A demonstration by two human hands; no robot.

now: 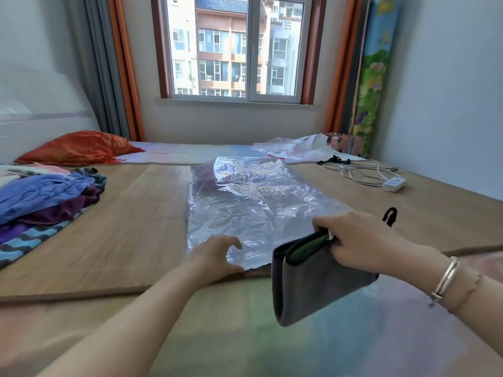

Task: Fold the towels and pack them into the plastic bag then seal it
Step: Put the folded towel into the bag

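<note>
Packing stage: one folded towel ready at bag mouth, more towels unfolded, bag unsealed.

Nearest: grey towel [313, 278], folded into a thick pad with dark edging and a green inner layer, held off the surface, pinched at its top edge by right hand [362, 240], fingers curled round the fold. Left hand [217, 257] at near edge of bag [253, 202], fingers loosely spread, thumb apart, touching the plastic; actual grip on the bag mouth not discernible. Bag clear, crinkled, flat on board [122, 227], mouth toward the viewer; a purple item seemingly inside at the far left corner. Farther left: pile [40, 197] of blue, purple and striped towels, unfolded. Remaining, by judgement: insert grey towel, fold and pack pile, seal bag.
</note>
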